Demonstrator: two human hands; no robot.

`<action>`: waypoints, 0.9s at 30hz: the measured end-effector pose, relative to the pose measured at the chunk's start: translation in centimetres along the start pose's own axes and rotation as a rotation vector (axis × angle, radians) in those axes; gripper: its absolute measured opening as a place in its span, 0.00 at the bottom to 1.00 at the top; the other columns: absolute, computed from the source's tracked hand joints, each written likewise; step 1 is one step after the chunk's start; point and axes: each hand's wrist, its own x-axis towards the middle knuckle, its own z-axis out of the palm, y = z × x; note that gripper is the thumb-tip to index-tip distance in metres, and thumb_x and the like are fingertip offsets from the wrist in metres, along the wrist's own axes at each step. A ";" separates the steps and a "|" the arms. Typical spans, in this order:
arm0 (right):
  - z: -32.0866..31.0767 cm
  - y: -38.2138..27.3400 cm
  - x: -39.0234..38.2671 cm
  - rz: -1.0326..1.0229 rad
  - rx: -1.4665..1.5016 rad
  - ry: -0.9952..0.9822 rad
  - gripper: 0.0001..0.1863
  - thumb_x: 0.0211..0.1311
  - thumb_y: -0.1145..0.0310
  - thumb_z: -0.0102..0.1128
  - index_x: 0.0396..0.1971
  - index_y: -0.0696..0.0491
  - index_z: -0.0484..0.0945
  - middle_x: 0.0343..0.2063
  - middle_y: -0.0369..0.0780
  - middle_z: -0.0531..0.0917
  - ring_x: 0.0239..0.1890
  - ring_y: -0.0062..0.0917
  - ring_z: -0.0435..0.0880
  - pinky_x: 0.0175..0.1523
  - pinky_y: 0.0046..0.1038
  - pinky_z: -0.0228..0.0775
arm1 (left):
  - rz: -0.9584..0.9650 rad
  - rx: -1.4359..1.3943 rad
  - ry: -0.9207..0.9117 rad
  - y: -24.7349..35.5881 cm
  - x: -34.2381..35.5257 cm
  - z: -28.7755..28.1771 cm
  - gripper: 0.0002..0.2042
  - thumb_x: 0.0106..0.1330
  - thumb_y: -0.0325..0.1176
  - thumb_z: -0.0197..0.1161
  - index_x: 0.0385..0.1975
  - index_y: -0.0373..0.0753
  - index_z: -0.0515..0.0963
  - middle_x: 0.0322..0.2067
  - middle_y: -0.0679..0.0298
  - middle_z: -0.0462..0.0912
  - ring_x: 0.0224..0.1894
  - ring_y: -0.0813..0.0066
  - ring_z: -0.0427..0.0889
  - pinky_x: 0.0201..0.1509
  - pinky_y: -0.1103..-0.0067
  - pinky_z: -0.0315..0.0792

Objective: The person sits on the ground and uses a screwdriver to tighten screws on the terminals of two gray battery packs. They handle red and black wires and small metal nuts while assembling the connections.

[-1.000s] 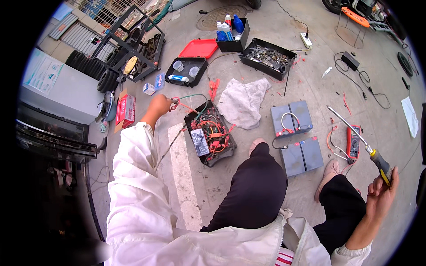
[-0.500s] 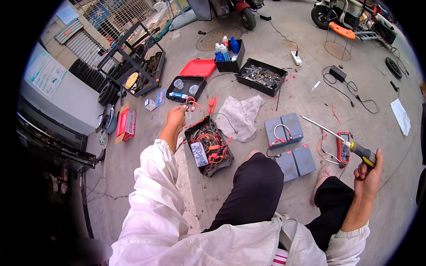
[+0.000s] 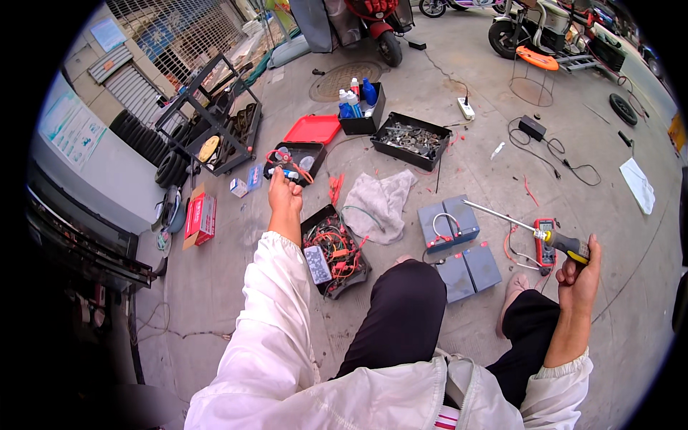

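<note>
Soft daylight brightens the pavement (image 3: pixel 609 244), with lines bending toward black corners

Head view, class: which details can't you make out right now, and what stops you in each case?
All in the head view:
1. Exactly what the left hand pinches: covered by the hand itself.
2. Part of the multimeter: behind the screwdriver in the right hand.
3. The bottom of the black box: buried under tangled wires.
4. The red scooter's top: cut off by the upper edge.
</note>
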 end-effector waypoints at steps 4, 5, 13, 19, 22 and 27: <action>0.1 -0.2 -0.2 -0.015 0.033 -0.057 0.18 0.66 0.48 0.54 0.22 0.45 0.72 0.11 0.30 0.68 0.13 0.15 0.64 0.20 0.21 0.55 | -0.015 0.177 -0.067 0.4 -0.6 1.8 0.05 0.71 0.37 0.57 0.34 0.47 0.73 0.15 0.77 0.54 0.14 0.86 0.51 0.17 0.84 0.49; 1.0 0.0 -0.4 -0.031 0.057 -0.010 0.18 0.65 0.48 0.55 0.23 0.45 0.72 0.14 0.31 0.71 0.16 0.16 0.67 0.22 0.20 0.59 | -0.056 0.152 -0.135 0.7 -0.9 2.5 0.05 0.71 0.37 0.57 0.33 0.47 0.73 0.15 0.77 0.55 0.15 0.86 0.52 0.17 0.84 0.49; 2.3 0.2 0.6 -0.079 0.359 -0.380 0.06 0.67 0.68 0.54 0.36 0.55 0.73 0.31 0.39 0.78 0.30 0.21 0.80 0.38 0.27 0.75 | -0.549 0.307 -0.774 -2.3 -20.1 12.6 0.07 0.70 0.35 0.58 0.29 0.45 0.71 0.16 0.80 0.57 0.17 0.89 0.55 0.20 0.88 0.53; 3.7 1.5 -3.2 -0.428 -0.407 -0.508 0.26 0.55 0.75 0.67 0.55 0.56 0.70 0.35 0.36 0.78 0.29 0.18 0.77 0.35 0.21 0.72 | -0.639 0.509 -0.856 -6.6 -30.8 16.3 0.09 0.69 0.36 0.61 0.28 0.42 0.72 0.16 0.79 0.61 0.16 0.91 0.54 0.19 0.87 0.50; 4.5 2.4 -4.6 -0.662 -0.643 -0.475 0.31 0.52 0.74 0.69 0.57 0.57 0.69 0.34 0.38 0.79 0.33 0.21 0.79 0.39 0.23 0.73 | -0.709 0.550 -0.921 -9.2 -32.2 16.8 0.09 0.68 0.37 0.61 0.28 0.42 0.72 0.16 0.79 0.61 0.15 0.91 0.54 0.18 0.87 0.50; 4.3 3.6 -3.9 -0.666 -0.689 -0.398 0.30 0.51 0.75 0.67 0.57 0.54 0.69 0.35 0.42 0.80 0.37 0.29 0.82 0.42 0.26 0.74 | -0.730 0.582 -1.020 -10.2 -31.3 17.4 0.10 0.68 0.37 0.59 0.25 0.43 0.70 0.16 0.79 0.61 0.15 0.92 0.54 0.18 0.87 0.48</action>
